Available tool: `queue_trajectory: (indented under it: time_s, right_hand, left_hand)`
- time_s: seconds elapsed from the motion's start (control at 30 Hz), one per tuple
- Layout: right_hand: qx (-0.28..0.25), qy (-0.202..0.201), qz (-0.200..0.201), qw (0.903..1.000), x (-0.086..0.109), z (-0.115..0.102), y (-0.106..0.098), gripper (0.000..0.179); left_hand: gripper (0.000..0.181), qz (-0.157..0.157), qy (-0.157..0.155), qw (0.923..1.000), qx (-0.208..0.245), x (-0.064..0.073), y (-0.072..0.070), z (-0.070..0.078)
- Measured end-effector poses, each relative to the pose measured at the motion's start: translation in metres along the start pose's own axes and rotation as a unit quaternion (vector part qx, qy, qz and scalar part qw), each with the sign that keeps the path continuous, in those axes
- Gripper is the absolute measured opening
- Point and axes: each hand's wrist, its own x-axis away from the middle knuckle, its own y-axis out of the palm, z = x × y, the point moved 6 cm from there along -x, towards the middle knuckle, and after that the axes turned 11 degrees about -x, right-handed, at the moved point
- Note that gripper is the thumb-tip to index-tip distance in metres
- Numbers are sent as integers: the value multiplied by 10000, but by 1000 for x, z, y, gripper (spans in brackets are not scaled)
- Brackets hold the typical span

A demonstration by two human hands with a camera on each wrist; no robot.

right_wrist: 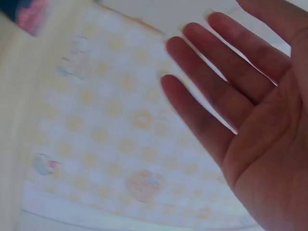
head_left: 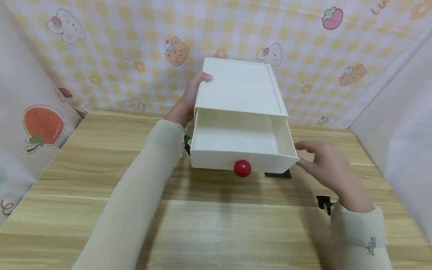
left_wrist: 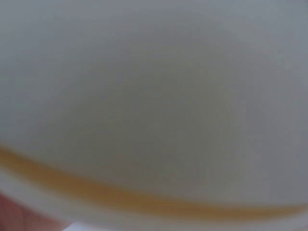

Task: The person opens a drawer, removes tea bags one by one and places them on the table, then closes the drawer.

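Note:
A white drawer box (head_left: 241,86) with its drawer (head_left: 216,159) pulled partly out is in the middle of the head view. The drawer's front has a round red knob (head_left: 242,168), and its visible inside is bare. My left hand (head_left: 190,95) grips the box's left side, thumb on the top; its other fingers are hidden. In the left wrist view a blurred pale surface (left_wrist: 159,96) fills nearly everything. By the drawer's right front corner is my right hand (head_left: 324,163), fingers extended. The right wrist view shows that hand's palm facing the camera, holding nothing.
A flat dark item (head_left: 279,174) lies on the wooden table (head_left: 209,228), partly under the drawer. Behind the box hangs a yellow checked cloth (head_left: 135,48) with cartoon prints. Pale cloth walls (head_left: 30,93) stand at both sides.

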Motion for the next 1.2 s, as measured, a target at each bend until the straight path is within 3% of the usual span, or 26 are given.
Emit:
queue_trajectory:
  time_s: [0.07, 0.17, 0.37, 0.47, 0.57, 0.67, 0.9, 1.2]
  right_hand:
    - [-126, -293, 498, 9983, 6, -12, -14, 18]
    - [-386, -931, 1295, 9864, 16, -33, -33, 18]
    - [-817, -2143, 2648, 9366, 33, -67, -55, 11]
    - [-1251, -2856, 2871, 9057, 42, -80, -54, 16]
    - [-1264, -3470, 2602, 8921, 47, -94, -42, 24]
    - [-983, -3723, 2257, 8949, 50, -108, -25, 29]
    - [-424, -3973, 2012, 8943, 49, -146, 3, 24]
    - [504, -4107, 2167, 8842, 36, -185, 12, 19]
  left_hand:
    - [64, -21, -13, 10000, -33, 0, 1, 0]
    - [64, -21, -69, 10000, -27, 0, 1, 1]
    - [65, 54, -118, 9999, -39, -1, 0, 1]
    - [66, 48, -96, 9999, -103, -1, 0, 1]
    - [66, 80, -89, 9999, -87, -2, 0, 0]
    - [66, 97, -102, 9999, -54, -3, -1, -2]
    - [64, 108, -110, 9999, -49, -4, 0, -3]
    - [63, 219, -37, 9995, 240, -4, 1, -2]
